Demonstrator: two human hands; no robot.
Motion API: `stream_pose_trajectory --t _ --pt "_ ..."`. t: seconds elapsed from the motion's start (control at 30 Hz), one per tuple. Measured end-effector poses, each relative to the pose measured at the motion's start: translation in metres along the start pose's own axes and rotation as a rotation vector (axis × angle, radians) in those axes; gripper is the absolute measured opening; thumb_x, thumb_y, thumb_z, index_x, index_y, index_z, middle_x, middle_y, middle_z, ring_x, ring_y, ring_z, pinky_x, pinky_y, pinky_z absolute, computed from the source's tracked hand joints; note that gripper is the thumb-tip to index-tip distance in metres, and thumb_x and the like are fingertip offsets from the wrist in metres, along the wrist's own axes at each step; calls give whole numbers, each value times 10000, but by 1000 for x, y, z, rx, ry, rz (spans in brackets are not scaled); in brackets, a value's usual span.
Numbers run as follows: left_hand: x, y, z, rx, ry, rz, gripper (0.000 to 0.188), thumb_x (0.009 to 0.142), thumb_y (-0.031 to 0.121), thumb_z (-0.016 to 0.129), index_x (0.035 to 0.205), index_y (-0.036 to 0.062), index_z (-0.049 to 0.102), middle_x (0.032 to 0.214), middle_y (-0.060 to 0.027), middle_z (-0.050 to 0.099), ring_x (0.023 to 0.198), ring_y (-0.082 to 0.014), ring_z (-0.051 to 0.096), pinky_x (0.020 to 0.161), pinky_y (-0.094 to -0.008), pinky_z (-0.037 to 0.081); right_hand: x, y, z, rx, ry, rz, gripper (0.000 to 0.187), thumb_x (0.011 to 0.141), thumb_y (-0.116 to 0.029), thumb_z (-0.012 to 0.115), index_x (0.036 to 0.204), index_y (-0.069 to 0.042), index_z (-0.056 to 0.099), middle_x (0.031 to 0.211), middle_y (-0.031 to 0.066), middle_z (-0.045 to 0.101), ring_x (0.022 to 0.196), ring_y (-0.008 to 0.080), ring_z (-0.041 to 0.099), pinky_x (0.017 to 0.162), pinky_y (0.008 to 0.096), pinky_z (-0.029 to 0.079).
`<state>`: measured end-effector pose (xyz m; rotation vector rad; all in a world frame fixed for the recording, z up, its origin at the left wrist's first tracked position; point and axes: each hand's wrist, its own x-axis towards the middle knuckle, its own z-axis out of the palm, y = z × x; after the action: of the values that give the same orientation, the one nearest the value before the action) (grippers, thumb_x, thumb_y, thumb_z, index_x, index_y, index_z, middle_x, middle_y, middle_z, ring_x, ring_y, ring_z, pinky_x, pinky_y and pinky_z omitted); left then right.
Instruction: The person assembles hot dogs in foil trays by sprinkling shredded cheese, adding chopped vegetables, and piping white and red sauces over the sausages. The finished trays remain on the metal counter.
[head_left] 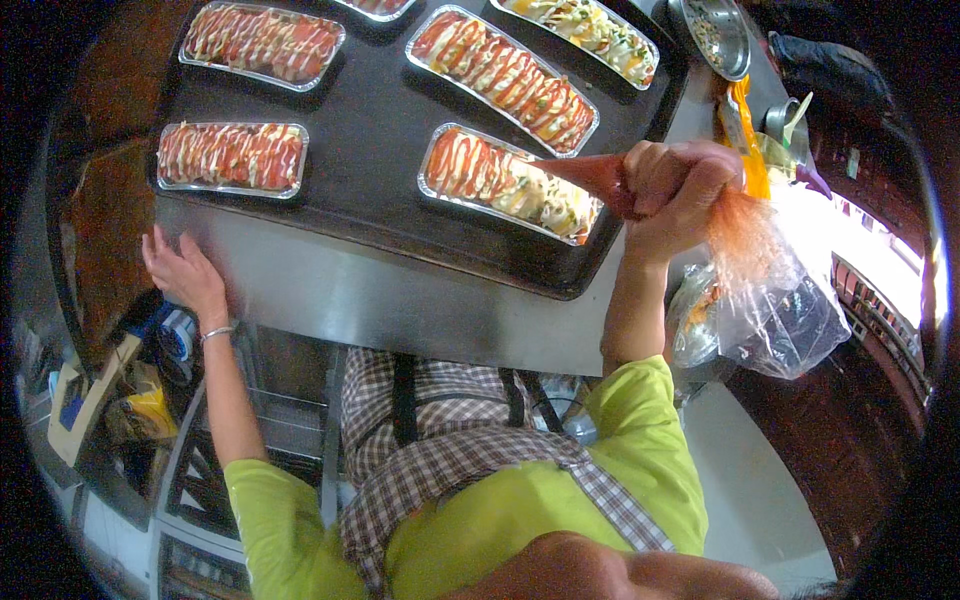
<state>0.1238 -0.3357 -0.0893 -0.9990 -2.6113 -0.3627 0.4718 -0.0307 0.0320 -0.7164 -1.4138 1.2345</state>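
My right hand [672, 192] is wrapped round a clear plastic piping bag [592, 180] of red sauce, its loose top hanging down to the right. The bag's tip points left over a rectangular foil tray [468, 192]. Food in that tray has red and cream stripes on the left part; the right part shows cream sauce and green bits without the red stripes. My left hand [186, 272], fingers spread and holding nothing, is at the steel table's left edge. Close by is another striped foil tray [232, 158]. Both trays stand on a dark baking sheet [360, 150].
More filled foil trays [505, 80] sit on the sheet, one at the far right [588, 35] without red stripes. Right of the sheet are a metal bowl [715, 38], an orange packet [742, 140], a small metal pot [785, 122] and a clear plastic bag [697, 320].
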Motion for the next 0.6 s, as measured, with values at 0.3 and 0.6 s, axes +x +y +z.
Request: stream_pose_trajectory --t 0.3,0.6 --pt "0 2 0 19 8 22 441 902 287 458 1280 69 393 1340 -164 331 1240 -321 300 1008 -462 234 -10 -8 -6 -8 -28 4 298 953 -325 372 785 -96 463 378 -23 289 303 84 230 348 266 256" --pt "1 3 -3 26 0 22 443 910 302 443 1279 64 389 1336 -170 331 1237 -317 302 1002 -469 238 -20 -15 -18 -84 -72 -54 297 929 -352 429 809 -87 493 390 -15 312 302 94 255 343 272 270"
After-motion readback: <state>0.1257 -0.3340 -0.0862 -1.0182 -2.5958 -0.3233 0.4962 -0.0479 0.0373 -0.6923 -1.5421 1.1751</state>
